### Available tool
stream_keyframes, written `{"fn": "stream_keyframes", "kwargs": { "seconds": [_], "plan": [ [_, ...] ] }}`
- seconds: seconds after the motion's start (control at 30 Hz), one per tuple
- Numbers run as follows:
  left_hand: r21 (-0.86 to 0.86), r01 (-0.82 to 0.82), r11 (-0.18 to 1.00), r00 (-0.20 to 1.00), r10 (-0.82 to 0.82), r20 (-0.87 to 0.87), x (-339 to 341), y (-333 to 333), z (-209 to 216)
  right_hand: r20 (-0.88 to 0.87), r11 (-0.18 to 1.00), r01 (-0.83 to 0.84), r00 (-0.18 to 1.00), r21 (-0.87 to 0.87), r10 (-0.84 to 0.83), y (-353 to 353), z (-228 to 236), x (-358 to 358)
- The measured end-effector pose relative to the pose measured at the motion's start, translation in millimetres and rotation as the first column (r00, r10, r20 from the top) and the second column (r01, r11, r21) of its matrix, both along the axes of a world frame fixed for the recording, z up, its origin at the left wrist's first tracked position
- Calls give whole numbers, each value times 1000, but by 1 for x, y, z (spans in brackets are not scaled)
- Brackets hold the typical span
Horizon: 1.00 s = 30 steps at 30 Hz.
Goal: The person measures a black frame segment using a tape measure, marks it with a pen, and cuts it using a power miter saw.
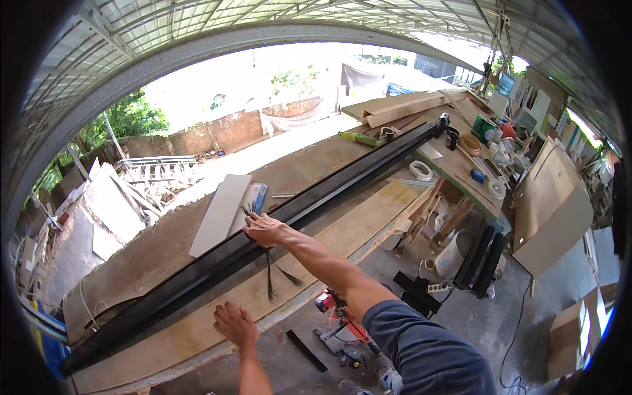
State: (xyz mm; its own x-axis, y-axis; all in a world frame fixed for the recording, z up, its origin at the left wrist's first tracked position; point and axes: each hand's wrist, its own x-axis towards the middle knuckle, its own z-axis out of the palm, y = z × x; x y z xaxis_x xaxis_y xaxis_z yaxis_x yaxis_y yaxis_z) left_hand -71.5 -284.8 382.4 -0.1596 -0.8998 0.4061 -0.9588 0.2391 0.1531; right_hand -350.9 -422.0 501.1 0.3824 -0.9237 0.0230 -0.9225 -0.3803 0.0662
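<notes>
A long black channel-shaped profile (316, 209) runs diagonally across the workbench, from the near left to the far right. My right hand (263, 230) is closed over its middle, gripping a bunch of black frayed strands (270, 280). Loose ends stick up past the fingers, and others hang below the hand over the wooden board (342, 236). What the strands belong to I cannot make out. My left hand (236, 325) rests on the same board, nearer the front edge, with its fingers spread and nothing in them.
Beyond the profile lies a pale flat panel (220, 214). Tape rolls (420, 171) and tools crowd the bench's far right end. On the floor below are a red miter saw (349, 329), a white bucket (455, 253), black profile offcuts (416, 293) and a cable (517, 329).
</notes>
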Motion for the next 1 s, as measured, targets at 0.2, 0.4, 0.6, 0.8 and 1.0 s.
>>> {"fn": "stream_keyframes", "kwargs": {
  "seconds": [0.2, 0.4, 0.6, 0.8, 1.0],
  "plan": [
    [20, -3, 1000, 1000, 3, 12, -4, 1, 3, 32, 997, 47, 998, 60, -49, 4, 0, 1],
    [41, 3, 999, 1000, -2, -15, -1, 1, -1, 104, 987, -10, 995, 160, -7, -4, 2, -5],
    [32, -2, 999, 999, 3, -35, -9, -1, -2, 172, 972, 52, 981, 229, -93, -2, 16, -9],
    [-10, -86, 996, 996, 86, -27, 14, -11, -29, 142, 958, -15, 989, 288, -28, -15, 24, 19],
    [114, -47, 992, 997, 54, -63, -6, -5, -9, 124, 967, 61, 988, 248, -94, -6, 11, -2]
  ]
}}
